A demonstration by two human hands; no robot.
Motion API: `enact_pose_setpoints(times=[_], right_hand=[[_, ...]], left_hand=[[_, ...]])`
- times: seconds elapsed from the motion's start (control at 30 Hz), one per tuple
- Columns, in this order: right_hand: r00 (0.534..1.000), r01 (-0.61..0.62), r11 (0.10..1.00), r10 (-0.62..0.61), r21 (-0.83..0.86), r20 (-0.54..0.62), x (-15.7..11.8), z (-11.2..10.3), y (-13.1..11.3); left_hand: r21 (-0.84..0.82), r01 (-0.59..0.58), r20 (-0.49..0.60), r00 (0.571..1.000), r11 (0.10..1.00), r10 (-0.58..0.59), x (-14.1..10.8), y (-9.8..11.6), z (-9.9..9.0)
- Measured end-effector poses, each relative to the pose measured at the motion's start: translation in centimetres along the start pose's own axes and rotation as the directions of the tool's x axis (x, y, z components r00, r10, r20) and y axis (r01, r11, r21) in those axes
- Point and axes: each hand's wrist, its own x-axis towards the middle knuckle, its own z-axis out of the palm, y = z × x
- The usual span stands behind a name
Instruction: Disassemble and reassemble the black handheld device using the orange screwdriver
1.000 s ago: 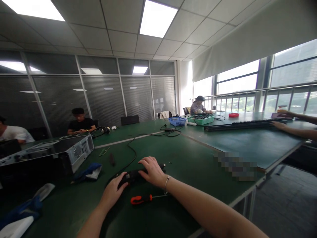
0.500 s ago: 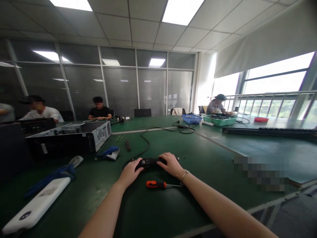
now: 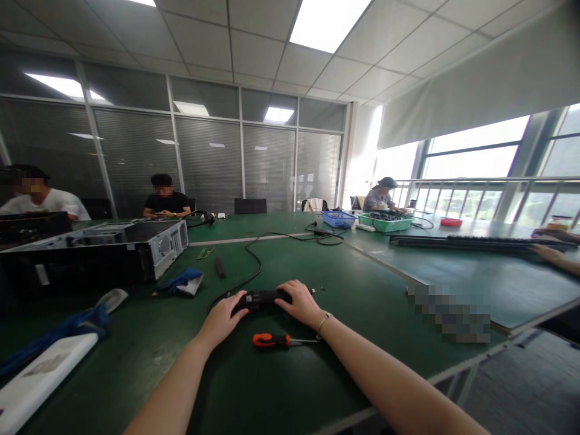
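A black corded tool lies across the green table, its cable running off to the left and back. My left hand grips its left end, thumb in front and fingers behind. Around the right end wraps my right hand, with a bracelet on that wrist. A small metal tip sticks out just past the right hand. Nearer to me lies a screwdriver with an orange and black handle, its shaft pointing right towards my right wrist.
An open computer case, blue gloves and a white object are on the left. Blue and green baskets stand farther back. People sit around; another person's hand reaches in at right.
The view has turned slightly right, so the scene sits farther left. Another person's arms have come into view at the right edge. Both my hands keep their hold on the black tool.
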Motion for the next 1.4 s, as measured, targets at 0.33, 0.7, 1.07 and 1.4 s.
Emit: enact_pose_setpoints(times=[0.33,0.7,1.07,1.4], right_hand=[[1.000,0.009,1.000,-0.009,0.021,-0.020,0.0,-0.3,-0.1],[0.869,-0.003,0.927,-0.183,0.374,0.460,-0.8,-3.9,-3.5],[0.845,-0.009,0.835,-0.288,0.550,0.450,-0.5,-3.9,-2.8],[0.860,-0.009,0.385,0.474,0.923,-0.189,1.0,-4.2,0.6]], left_hand=[[0.022,0.009,0.011,1.000,1.000,-0.009,0.1,0.1,-0.1],[-0.005,0.008,-0.005,1.000,1.000,-0.008,0.3,0.0,0.2],[0.007,0.006,-0.011,1.000,1.000,-0.006,0.5,-0.3,0.2],[0.027,0.007,0.016,1.000,1.000,-0.008,0.1,0.9,-0.4]])
